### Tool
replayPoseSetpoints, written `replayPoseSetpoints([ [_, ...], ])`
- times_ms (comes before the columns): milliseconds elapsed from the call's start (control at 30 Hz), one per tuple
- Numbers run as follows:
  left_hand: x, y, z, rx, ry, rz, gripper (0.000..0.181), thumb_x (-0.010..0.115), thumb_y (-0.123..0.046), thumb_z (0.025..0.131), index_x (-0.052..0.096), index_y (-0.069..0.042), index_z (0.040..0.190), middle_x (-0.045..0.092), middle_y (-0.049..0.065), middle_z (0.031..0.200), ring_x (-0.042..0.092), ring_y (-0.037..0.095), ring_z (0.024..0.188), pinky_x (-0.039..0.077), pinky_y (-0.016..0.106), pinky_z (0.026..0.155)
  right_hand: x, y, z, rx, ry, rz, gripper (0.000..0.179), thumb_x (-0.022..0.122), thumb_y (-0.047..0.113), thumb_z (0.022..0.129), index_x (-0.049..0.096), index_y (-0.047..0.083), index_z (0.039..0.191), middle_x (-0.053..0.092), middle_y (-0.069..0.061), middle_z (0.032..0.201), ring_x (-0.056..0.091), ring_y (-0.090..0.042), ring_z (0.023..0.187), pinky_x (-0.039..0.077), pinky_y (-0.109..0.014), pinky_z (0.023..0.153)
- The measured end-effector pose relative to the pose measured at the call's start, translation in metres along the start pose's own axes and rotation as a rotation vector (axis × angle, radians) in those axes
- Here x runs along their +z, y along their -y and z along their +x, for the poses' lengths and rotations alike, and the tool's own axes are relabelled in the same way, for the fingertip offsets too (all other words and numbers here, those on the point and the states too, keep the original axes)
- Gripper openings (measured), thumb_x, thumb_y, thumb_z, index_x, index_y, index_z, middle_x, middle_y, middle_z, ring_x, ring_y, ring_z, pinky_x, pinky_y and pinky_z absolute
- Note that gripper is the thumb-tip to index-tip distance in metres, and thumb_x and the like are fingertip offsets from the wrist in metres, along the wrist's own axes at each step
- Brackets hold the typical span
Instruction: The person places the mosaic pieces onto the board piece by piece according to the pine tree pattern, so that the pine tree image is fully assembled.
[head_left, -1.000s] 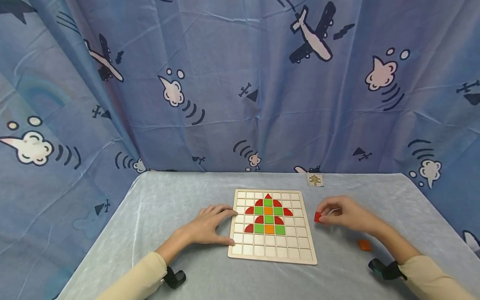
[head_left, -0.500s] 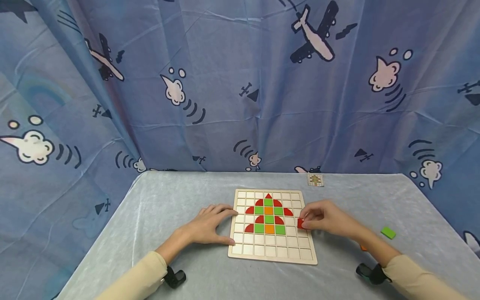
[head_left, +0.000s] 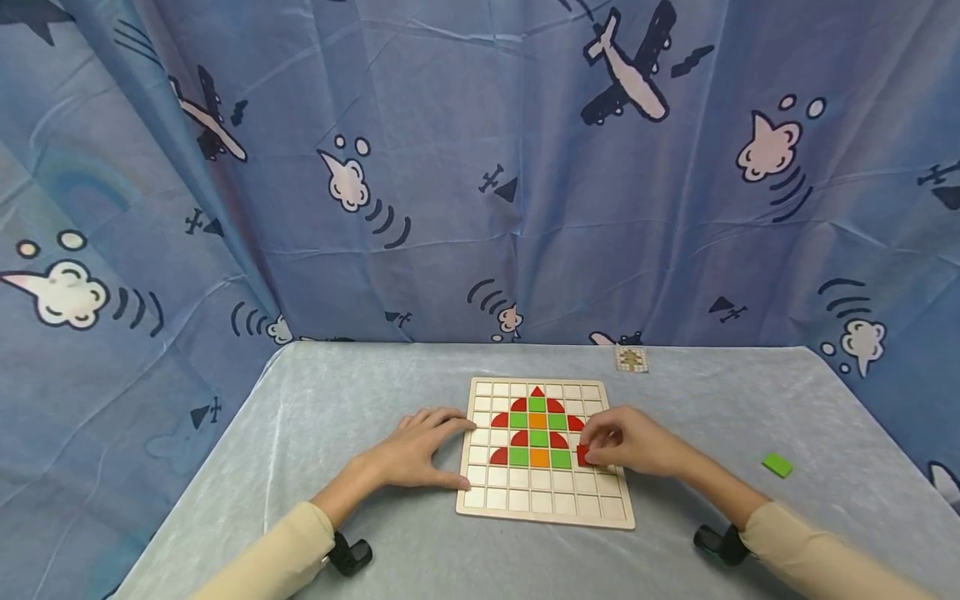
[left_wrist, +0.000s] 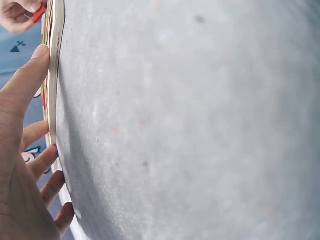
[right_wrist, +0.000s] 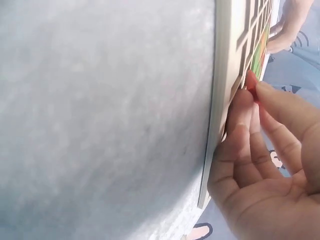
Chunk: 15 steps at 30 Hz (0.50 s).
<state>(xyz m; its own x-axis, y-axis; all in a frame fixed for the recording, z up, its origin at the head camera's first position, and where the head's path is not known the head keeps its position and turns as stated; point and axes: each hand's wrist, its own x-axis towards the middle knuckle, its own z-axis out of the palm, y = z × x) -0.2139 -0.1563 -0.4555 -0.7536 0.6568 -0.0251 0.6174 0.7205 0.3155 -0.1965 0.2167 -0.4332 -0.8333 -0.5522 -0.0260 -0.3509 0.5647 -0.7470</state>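
Note:
A wooden grid board (head_left: 517, 500) lies on the table, with red, green and orange tiles set in its cells in a tree shape. My right hand (head_left: 633, 442) pinches a red tile (head_left: 582, 456) between thumb and fingers, just right of the green tile (head_left: 560, 459) that ends the lowest filled row. In the right wrist view the red tile (right_wrist: 251, 82) is close over the grid, partly hidden by the fingertips. My left hand (head_left: 414, 450) rests at the board's left edge, thumb and fingers spread; the left wrist view shows the fingers (left_wrist: 42, 162) along that edge.
A loose green tile (head_left: 777, 465) lies on the grey tablecloth (head_left: 360, 375) to the right of the board. Behind the board, near the table's far edge, is a small card (head_left: 632, 359) with a tree pattern. A blue printed curtain (head_left: 420, 208) hangs beyond.
My right hand has carried the red tile leftward from beside the board to over its grid. The right forearm now covers the loose orange tile seen earlier; the green one has come into sight. My left hand stays put.

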Motion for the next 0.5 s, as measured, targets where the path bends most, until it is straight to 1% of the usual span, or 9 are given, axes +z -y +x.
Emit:
replayPoseSetpoints([
  [233,-0.0005,-0.0005,0.0001,0.0,0.0,-0.004,0.084,0.066,-0.073,0.077,0.044,-0.032,0.147,0.041,-0.004,0.153,0.039,0.024,0.14,0.035,0.051,0.105,0.0025,0.0033,0.0019,0.019,0.005,-0.017,0.012,0.076,0.013,0.085,0.07,0.009,0.094,0.068,0.0,0.079,0.057,-0.005,0.07,0.049,-0.021,0.062],
  [500,-0.0005,-0.0005,0.0009,-0.007,0.012,0.0,0.084,0.065,-0.074,0.078,0.042,-0.033,0.148,0.04,-0.004,0.153,0.039,0.024,0.141,0.035,0.052,0.107,0.0051,0.0064,0.0016,0.014,0.012,0.005,0.012,0.075,0.012,0.086,0.071,0.006,0.095,0.07,-0.003,0.08,0.06,-0.006,0.069,0.05,-0.021,0.062],
])
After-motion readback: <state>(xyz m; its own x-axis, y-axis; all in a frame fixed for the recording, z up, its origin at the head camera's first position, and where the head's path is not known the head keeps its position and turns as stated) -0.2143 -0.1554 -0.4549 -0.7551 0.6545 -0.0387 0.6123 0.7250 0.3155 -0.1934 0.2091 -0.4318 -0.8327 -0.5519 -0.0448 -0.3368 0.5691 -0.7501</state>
